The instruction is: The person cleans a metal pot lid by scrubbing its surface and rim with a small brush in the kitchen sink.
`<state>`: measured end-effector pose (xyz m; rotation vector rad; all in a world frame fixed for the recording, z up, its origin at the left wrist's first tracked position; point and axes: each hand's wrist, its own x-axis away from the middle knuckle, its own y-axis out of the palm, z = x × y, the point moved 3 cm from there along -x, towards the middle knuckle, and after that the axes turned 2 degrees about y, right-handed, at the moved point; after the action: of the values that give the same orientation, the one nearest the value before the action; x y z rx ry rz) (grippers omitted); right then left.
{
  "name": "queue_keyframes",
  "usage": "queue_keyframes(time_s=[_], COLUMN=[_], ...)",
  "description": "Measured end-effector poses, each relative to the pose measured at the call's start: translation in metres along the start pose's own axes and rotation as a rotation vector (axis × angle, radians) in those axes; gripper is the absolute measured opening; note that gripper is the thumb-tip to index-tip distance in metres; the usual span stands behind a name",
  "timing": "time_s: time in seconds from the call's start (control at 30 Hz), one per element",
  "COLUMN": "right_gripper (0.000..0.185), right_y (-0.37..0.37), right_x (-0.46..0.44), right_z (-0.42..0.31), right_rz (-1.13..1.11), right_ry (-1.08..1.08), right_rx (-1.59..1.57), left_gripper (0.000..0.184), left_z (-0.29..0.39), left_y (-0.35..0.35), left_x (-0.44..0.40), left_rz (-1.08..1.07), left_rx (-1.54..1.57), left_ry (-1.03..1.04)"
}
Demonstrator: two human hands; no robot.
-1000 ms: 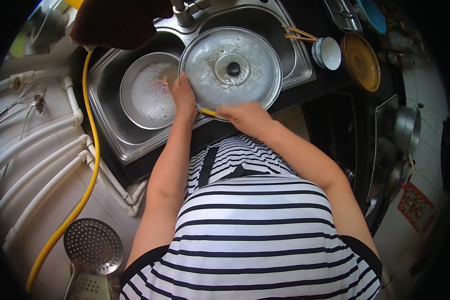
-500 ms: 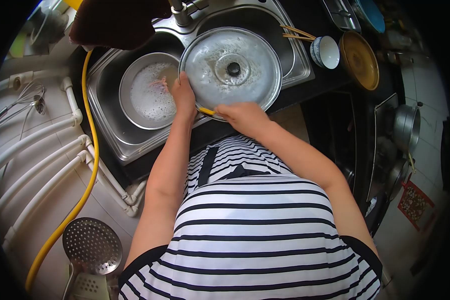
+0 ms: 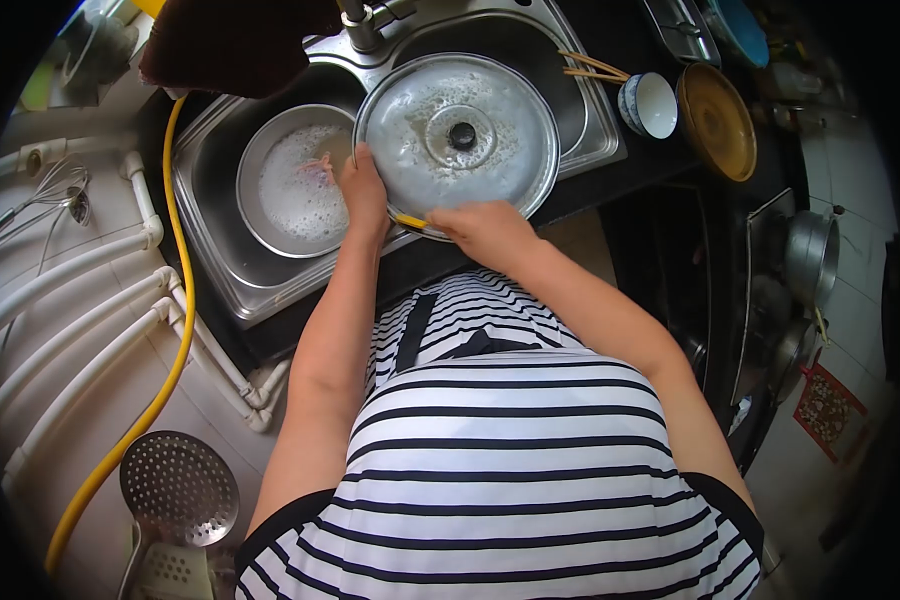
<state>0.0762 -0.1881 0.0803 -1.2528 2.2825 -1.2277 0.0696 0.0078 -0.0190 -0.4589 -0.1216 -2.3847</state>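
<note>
A round metal pot lid (image 3: pixel 420 110) with a black knob and soapy smears is tilted over the sink divider. My left hand (image 3: pixel 366 195) grips its left rim, fingers mostly hidden behind it. At the lid's lower edge, my right hand (image 3: pixel 488 232) is closed on a yellow sponge (image 3: pixel 410 221), of which only a thin strip shows. Left of the lid, a metal basin (image 3: pixel 254 215) of foamy water stands in the left sink bowl (image 3: pixel 205 190). Something pink and stringy (image 3: pixel 320 163) lies in the foam.
A faucet (image 3: pixel 360 28) rises behind the sink. On the right counter are chopsticks (image 3: pixel 595 68), white bowls (image 3: pixel 656 105) and a brown round dish (image 3: pixel 718 122). A yellow hose (image 3: pixel 183 300) runs down the left, near white pipes (image 3: pixel 80 260) and a perforated skimmer (image 3: pixel 180 487).
The lid has shifted very slightly left with my left hand. My right hand stays at its lower edge with the yellow sponge, barely moved.
</note>
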Motion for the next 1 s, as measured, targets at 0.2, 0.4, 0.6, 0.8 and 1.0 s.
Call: queue_keyframes(time_s=[0.2, 0.4, 0.6, 0.8, 1.0], right_gripper=[0.009, 0.012, 0.012, 0.011, 0.013], right_y=[-0.019, -0.025, 0.006, -0.034, -0.002], right_x=[0.018, 0.02, -0.006, 0.04, 0.006], right_z=[0.01, 0.02, 0.003, 0.026, -0.005], right_rz=[0.038, -0.156, -0.003, -0.135, -0.048], right_ry=[-0.073, 0.013, -0.007, 0.015, -0.009], right_rx=[-0.014, 0.034, -0.054, 0.029, 0.085], left_gripper=[0.043, 0.044, 0.043, 0.042, 0.043], left_z=[-0.005, 0.0, 0.005, 0.009, -0.005], left_y=[-0.001, 0.002, 0.002, -0.004, -0.001], left_x=[-0.004, -0.003, 0.004, 0.003, 0.003], left_rz=[-0.006, 0.015, 0.002, 0.027, -0.037], left_rx=[-0.002, -0.107, -0.114, -0.038, -0.064], left_ry=[0.015, 0.035, 0.073, 0.04, 0.044])
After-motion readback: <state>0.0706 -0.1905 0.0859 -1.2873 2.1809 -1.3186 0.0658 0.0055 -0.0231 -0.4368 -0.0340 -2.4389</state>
